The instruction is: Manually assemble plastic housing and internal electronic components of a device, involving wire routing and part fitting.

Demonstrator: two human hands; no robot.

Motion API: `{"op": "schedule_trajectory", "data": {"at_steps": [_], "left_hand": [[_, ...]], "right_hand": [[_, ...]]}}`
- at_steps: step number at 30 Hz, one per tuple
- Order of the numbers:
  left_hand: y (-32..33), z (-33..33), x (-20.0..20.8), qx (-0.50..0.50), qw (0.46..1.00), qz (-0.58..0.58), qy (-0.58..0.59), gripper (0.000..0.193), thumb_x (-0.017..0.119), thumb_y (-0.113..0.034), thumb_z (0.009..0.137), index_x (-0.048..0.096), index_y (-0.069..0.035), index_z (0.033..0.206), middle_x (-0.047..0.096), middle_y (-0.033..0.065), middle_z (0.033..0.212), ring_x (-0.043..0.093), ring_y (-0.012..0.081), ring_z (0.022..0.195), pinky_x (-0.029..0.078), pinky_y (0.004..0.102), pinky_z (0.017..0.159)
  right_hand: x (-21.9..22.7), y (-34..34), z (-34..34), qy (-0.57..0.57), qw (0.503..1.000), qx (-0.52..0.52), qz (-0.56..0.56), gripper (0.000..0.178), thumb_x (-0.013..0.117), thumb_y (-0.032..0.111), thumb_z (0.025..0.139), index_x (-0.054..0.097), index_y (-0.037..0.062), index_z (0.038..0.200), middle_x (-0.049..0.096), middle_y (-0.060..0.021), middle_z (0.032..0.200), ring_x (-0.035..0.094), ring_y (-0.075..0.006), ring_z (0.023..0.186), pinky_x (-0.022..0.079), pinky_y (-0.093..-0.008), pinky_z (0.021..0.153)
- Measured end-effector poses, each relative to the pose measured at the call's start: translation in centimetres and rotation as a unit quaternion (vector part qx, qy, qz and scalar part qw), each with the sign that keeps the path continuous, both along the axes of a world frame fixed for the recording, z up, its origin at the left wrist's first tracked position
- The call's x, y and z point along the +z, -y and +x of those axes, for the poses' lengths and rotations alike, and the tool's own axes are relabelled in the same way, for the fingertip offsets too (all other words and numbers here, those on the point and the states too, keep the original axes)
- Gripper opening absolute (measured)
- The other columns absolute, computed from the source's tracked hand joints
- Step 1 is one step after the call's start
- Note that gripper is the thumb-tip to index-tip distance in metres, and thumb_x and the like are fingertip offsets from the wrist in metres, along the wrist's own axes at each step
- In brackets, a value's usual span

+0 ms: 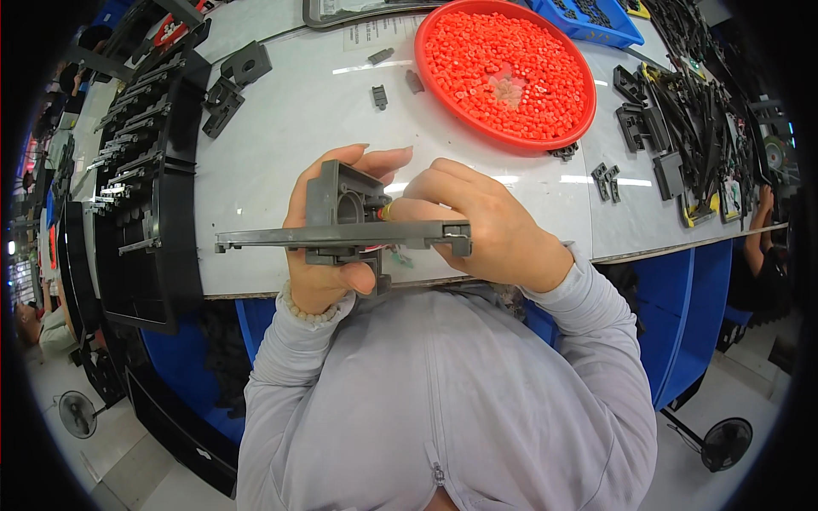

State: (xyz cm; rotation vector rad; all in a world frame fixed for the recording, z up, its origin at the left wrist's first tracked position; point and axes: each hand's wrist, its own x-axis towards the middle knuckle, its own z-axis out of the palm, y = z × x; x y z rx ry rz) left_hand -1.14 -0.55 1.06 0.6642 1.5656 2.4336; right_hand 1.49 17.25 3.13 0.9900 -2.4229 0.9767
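Above the table's near edge, a dark grey plastic housing [322,201] with a long flat bar is held up, the bar lying level across the view. My left hand [308,274] is closed round its block end, thumb below and fingers stretched past the top. From the other side, my right hand [498,220] reaches in with curled fingers, its fingertips against the block's round opening. A small yellow spot shows at those fingertips; what they pinch is hidden. Several small grey plastic pieces [379,97] lie on the table beyond my hands.
A round red tray [582,128] full of small red-orange pieces stands at the back. To the left is a black rack [183,183] of long grey parts, with loose brackets [223,104] beside it. Dark plastic parts [673,128] are heaped at right; a blue bin [609,36] sits behind.
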Motion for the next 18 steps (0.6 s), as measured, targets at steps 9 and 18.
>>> {"op": "schedule_trajectory", "data": {"at_steps": [9,18], "left_hand": [[0.0,0.1,0.0,-0.001,1.0,-0.007,0.011,0.107,0.084,-0.048,0.049,0.034,0.003,0.129,0.052,0.0257,0.121,0.051,0.0286,0.115,0.038,0.0363,0.1],[-0.5,0.8,-0.9,0.034,0.999,0.02,0.031,0.105,0.079,-0.057,0.053,0.034,0.001,0.129,0.05,0.0269,0.121,0.049,0.0332,0.116,0.038,0.0407,0.1]], "right_hand": [[1.0,0.2,0.0,-0.017,0.997,0.007,0.074,0.026,0.06,0.008,0.065,0.057,-0.0011,0.089,0.052,-0.0084,0.08,0.052,-0.0221,0.077,0.047,-0.0303,0.065],[-0.8,0.7,-0.4,-0.045,0.999,-0.001,-0.011,0.028,0.062,0.003,0.062,0.059,0.001,0.09,0.054,-0.0062,0.08,0.051,-0.021,0.071,0.046,-0.0299,0.063]]}}
